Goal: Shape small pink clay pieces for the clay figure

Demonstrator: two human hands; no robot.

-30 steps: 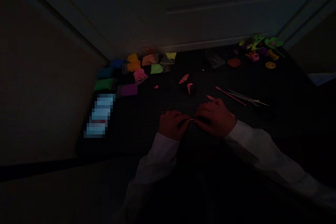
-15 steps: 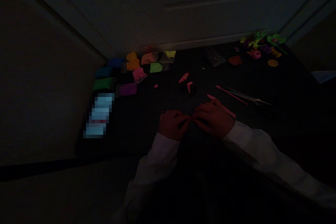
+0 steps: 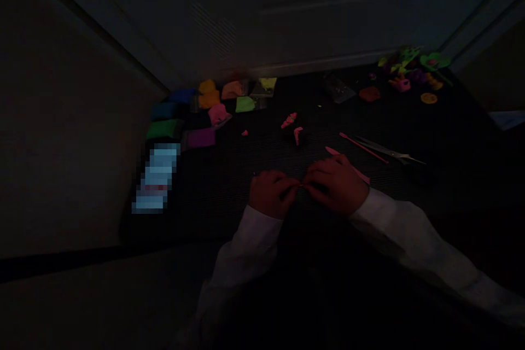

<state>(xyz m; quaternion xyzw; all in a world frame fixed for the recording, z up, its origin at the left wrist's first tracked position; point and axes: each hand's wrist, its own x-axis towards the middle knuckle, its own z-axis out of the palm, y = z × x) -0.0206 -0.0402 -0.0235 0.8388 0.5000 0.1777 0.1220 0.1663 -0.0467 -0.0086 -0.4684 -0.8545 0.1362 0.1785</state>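
In dim light my left hand (image 3: 271, 194) and my right hand (image 3: 338, 185) meet low over the dark table, thumb and fingers of each pinched together. Whatever is between their fingertips is too small and dark to name. A pink flat modelling tool (image 3: 361, 175) lies partly under my right hand. Beyond the hands are a textured pink clay piece (image 3: 289, 120), a bent pink clay strip (image 3: 298, 135) on something dark, and a small pink lump (image 3: 245, 133). A thin pink stick tool (image 3: 364, 148) lies to the right, beside scissors (image 3: 388, 152).
Bags of coloured clay, among them a purple one (image 3: 200, 138) and a green one (image 3: 163, 129), line the table's left and back. A lit, pixelated phone-like screen (image 3: 157, 178) lies at the left. Clay flowers (image 3: 435, 61) and a yellow disc (image 3: 429, 98) sit back right, near a reddish lump (image 3: 369, 94).
The view has shifted very slightly, so everything appears a little to the right. Both hands keep their pinch, fingertips together, with hardly any visible movement.
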